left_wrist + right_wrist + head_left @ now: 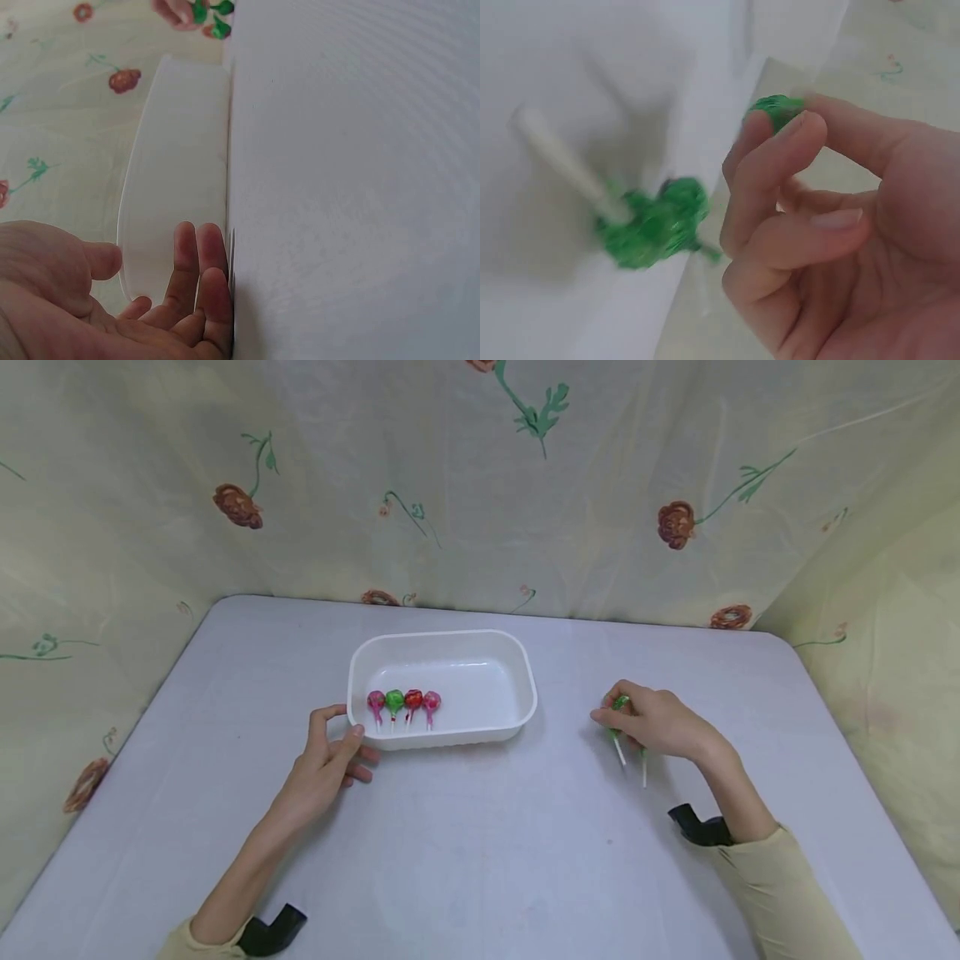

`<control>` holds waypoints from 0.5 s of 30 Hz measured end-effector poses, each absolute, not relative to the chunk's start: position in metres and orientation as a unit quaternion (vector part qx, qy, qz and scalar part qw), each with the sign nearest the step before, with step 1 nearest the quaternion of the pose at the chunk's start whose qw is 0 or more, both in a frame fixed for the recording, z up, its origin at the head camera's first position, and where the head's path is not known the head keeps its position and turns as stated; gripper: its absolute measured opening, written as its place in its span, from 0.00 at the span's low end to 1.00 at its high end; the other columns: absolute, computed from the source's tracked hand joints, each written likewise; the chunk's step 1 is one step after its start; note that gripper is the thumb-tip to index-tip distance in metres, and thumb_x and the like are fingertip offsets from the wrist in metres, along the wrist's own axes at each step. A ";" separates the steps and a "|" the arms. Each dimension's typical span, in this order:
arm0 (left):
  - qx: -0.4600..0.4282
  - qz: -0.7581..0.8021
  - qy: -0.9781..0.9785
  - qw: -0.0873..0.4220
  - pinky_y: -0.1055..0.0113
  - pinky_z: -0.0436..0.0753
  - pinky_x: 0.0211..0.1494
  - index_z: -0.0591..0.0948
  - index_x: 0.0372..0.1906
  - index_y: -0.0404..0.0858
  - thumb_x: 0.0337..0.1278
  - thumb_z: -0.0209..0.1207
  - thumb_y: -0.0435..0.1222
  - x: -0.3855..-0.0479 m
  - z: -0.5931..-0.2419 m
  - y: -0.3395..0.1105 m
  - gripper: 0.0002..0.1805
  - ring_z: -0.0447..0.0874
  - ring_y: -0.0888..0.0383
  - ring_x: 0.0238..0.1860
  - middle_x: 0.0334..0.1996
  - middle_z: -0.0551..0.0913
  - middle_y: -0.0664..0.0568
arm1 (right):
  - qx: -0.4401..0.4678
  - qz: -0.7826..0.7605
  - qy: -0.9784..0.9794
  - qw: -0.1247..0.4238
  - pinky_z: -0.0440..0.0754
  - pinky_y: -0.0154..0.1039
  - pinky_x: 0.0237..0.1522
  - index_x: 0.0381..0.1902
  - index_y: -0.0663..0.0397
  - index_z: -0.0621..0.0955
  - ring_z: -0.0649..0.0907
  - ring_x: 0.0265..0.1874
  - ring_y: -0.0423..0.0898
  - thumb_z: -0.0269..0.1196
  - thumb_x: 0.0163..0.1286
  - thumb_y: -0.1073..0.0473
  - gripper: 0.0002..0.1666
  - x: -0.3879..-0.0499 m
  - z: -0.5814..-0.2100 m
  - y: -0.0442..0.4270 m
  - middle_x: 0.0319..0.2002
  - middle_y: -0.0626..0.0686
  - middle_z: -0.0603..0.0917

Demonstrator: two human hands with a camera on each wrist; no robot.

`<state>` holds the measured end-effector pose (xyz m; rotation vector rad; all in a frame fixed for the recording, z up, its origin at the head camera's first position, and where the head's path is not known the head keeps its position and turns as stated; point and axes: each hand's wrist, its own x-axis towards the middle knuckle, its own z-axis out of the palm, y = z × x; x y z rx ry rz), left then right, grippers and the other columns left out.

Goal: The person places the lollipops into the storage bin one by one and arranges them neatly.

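Observation:
The white tray (450, 740) (176, 150) holds a row of several lollipops, pink (376, 700), green (395, 700), red (413, 698) and pink (431, 700). Thumb and fingers of my left hand (322, 768) (150, 319) touch its near left corner, loosely extended along the outer wall. To the right of the tray, my right hand (660, 722) (825, 225) pinches a green lollipop (619, 702) (776, 109) between thumb and fingertips. Blurred green wrapping with a white stick (562, 161) shows beside that hand; a second stick (644, 770) points down below it.
A pale cloth (480, 860) covers the table, whose back edge meets a hanging flowered sheet (450, 485). Black wrist pieces (273, 932) (701, 827) sit by both sleeves. Green wrappers (221, 28) appear beside my right hand at the top of the left wrist view.

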<state>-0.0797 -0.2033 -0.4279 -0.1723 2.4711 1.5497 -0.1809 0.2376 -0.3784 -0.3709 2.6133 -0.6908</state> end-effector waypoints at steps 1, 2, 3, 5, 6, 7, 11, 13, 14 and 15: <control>-0.058 0.528 0.840 0.110 0.67 0.82 0.49 0.48 0.82 0.43 0.90 0.44 0.48 -0.080 -0.428 -0.203 0.32 0.92 0.54 0.43 0.54 0.90 0.36 | -0.136 -0.257 0.935 0.203 0.74 0.39 0.35 0.54 0.54 0.79 0.80 0.28 0.47 0.61 0.82 0.39 0.24 -0.180 -0.375 0.235 0.29 0.51 0.83; -0.058 0.527 0.841 0.109 0.67 0.82 0.49 0.47 0.83 0.43 0.90 0.44 0.48 -0.080 -0.429 -0.203 0.32 0.92 0.54 0.43 0.54 0.90 0.36 | -0.138 -0.265 0.933 0.200 0.75 0.40 0.36 0.55 0.54 0.79 0.82 0.29 0.48 0.61 0.82 0.40 0.23 -0.180 -0.373 0.233 0.31 0.52 0.85; -0.057 0.528 0.841 0.109 0.67 0.82 0.49 0.47 0.83 0.43 0.90 0.44 0.48 -0.080 -0.429 -0.203 0.32 0.92 0.54 0.43 0.55 0.90 0.36 | -0.140 -0.270 0.932 0.198 0.76 0.40 0.37 0.57 0.54 0.78 0.83 0.30 0.49 0.61 0.82 0.40 0.24 -0.179 -0.370 0.230 0.34 0.53 0.86; -0.057 0.528 0.841 0.109 0.67 0.82 0.49 0.47 0.83 0.43 0.90 0.44 0.49 -0.080 -0.428 -0.202 0.32 0.92 0.53 0.43 0.55 0.90 0.36 | -0.144 -0.276 0.930 0.195 0.76 0.41 0.38 0.59 0.54 0.78 0.84 0.32 0.50 0.61 0.82 0.40 0.24 -0.179 -0.365 0.226 0.38 0.54 0.88; -0.057 0.528 0.840 0.108 0.67 0.82 0.49 0.48 0.83 0.43 0.90 0.44 0.49 -0.080 -0.428 -0.202 0.32 0.92 0.53 0.43 0.54 0.90 0.36 | -0.148 -0.278 0.930 0.192 0.76 0.41 0.38 0.60 0.54 0.78 0.85 0.32 0.50 0.60 0.83 0.40 0.25 -0.179 -0.364 0.224 0.39 0.54 0.88; -0.057 0.528 0.840 0.108 0.67 0.82 0.49 0.48 0.83 0.43 0.90 0.43 0.49 -0.080 -0.428 -0.202 0.32 0.92 0.54 0.43 0.54 0.90 0.36 | -0.151 -0.279 0.929 0.191 0.76 0.42 0.38 0.61 0.54 0.78 0.84 0.33 0.50 0.60 0.83 0.40 0.25 -0.179 -0.362 0.222 0.40 0.55 0.88; -0.061 0.528 0.840 0.109 0.68 0.82 0.50 0.49 0.82 0.44 0.90 0.43 0.49 -0.080 -0.427 -0.203 0.31 0.92 0.55 0.43 0.54 0.91 0.36 | -0.161 -0.283 0.928 0.183 0.75 0.41 0.38 0.60 0.52 0.80 0.85 0.34 0.48 0.59 0.84 0.40 0.24 -0.180 -0.357 0.213 0.44 0.57 0.89; -0.062 0.527 0.840 0.109 0.68 0.82 0.50 0.49 0.82 0.44 0.90 0.43 0.50 -0.080 -0.427 -0.203 0.31 0.92 0.56 0.42 0.54 0.91 0.37 | -0.165 -0.288 0.926 0.179 0.74 0.41 0.39 0.59 0.52 0.81 0.84 0.34 0.47 0.58 0.85 0.40 0.23 -0.180 -0.355 0.207 0.45 0.58 0.89; -0.061 0.527 0.840 0.109 0.68 0.82 0.50 0.49 0.82 0.44 0.90 0.43 0.50 -0.080 -0.427 -0.203 0.31 0.92 0.57 0.42 0.54 0.91 0.37 | -0.168 -0.293 0.925 0.177 0.74 0.41 0.39 0.58 0.52 0.81 0.84 0.34 0.47 0.57 0.85 0.40 0.23 -0.181 -0.355 0.205 0.46 0.59 0.89; -0.061 0.528 0.840 0.109 0.68 0.82 0.50 0.49 0.82 0.44 0.90 0.43 0.49 -0.079 -0.427 -0.203 0.31 0.92 0.57 0.42 0.54 0.91 0.37 | -0.169 -0.297 0.923 0.175 0.74 0.41 0.38 0.58 0.52 0.81 0.83 0.33 0.46 0.56 0.85 0.40 0.23 -0.181 -0.354 0.202 0.46 0.59 0.88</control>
